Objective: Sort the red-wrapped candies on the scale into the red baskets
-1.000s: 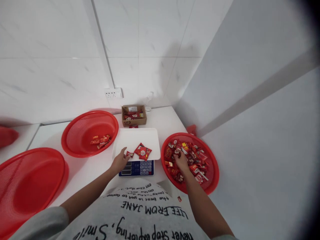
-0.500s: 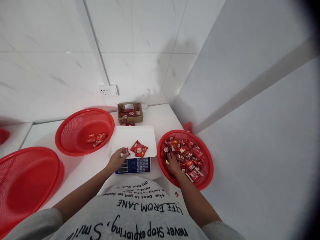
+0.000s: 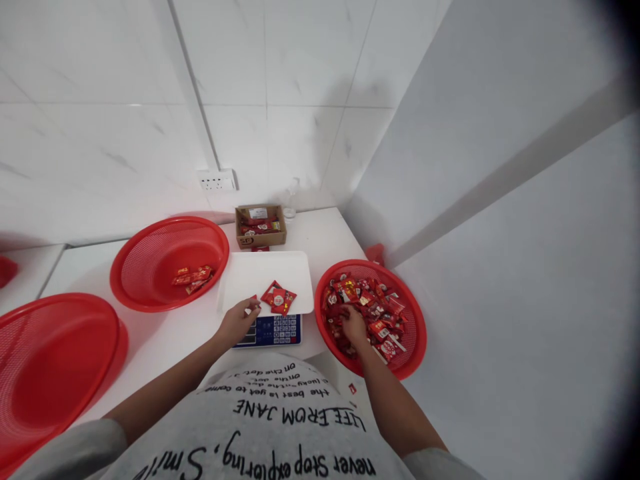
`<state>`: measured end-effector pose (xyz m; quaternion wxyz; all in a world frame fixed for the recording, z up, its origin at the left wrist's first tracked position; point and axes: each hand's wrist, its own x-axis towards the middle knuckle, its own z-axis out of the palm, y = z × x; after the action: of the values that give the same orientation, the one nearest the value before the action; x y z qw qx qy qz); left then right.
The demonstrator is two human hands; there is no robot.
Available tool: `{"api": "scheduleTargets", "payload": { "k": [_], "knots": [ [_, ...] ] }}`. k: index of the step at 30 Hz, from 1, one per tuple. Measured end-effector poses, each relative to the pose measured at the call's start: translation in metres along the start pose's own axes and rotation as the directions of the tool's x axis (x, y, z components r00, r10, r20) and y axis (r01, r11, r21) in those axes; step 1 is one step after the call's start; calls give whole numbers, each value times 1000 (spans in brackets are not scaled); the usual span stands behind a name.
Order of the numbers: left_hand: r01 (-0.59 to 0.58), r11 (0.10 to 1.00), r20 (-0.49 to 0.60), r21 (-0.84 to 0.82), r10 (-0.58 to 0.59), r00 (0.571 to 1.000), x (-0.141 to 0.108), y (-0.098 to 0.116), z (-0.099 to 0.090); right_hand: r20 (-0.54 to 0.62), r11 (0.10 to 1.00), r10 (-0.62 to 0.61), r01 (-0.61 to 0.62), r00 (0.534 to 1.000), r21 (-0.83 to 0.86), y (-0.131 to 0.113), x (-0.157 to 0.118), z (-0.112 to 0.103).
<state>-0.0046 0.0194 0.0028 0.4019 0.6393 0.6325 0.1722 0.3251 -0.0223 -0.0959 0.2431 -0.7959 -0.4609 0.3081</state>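
Red mesh baskets (image 3: 143, 267); red packets (image 3: 283, 301) with white and gold print; white tray (image 3: 265, 270); blue keypad panel (image 3: 284, 330); brown box (image 3: 267, 239), dark logo; white worktop (image 3: 323, 233); grey-streaked white tiles (image 3: 230, 60); grey shirt (image 3: 240, 430), black lettering.

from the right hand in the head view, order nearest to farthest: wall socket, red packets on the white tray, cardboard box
From the right hand:
1. Red packets, to its left on the white tray
2. Cardboard box, behind the tray
3. Wall socket, beyond the box, higher up
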Motion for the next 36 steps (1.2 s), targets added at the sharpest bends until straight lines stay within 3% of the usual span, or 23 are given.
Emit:
{"api": "scheduleTargets", "payload": {
  "k": [5,8,10,15,18,21,25,29,31,33,36],
  "knots": [
    [32,996,25,-88,-30,999,0,2,1,-97,955,102,-70,990,290,1,-4,-21],
    [95,967,124,-236,-67,990,-2,8,4,-51,771,206,-130,977,624,-19,-11,-33],
    [142,933,226,-330,-68,972,-5,17,6,26,628,215,-158,976,762,-39,-18,-39],
    [329,762,459,-557,-47,887,-15,43,16,277,545,14,-239,961,803,-102,-43,-29],
    [461,595,547,-658,-43,836,-17,47,24,451,614,-184,-256,873,746,-132,-61,-5],
    [495,520,560,-697,-36,827,-16,39,30,496,685,-302,-177,814,706,-148,-73,20],
    [484,516,506,-707,-109,856,-10,22,29,485,696,-226,-209,845,687,-150,-70,39],
    [343,593,322,-729,-145,936,3,15,19,411,705,-161,-187,897,684,-149,-48,42],
    [240,693,220,-679,-120,968,14,13,13,293,746,-165,-75,942,662,-150,-34,44],
    [115,849,90,-515,-80,993,26,11,9,168,820,-259,125,951,558,-150,-24,48],
    [-62,979,-44,-193,54,998,39,4,12,168,866,-462,403,871,295,-146,-20,59]
  ]
}}
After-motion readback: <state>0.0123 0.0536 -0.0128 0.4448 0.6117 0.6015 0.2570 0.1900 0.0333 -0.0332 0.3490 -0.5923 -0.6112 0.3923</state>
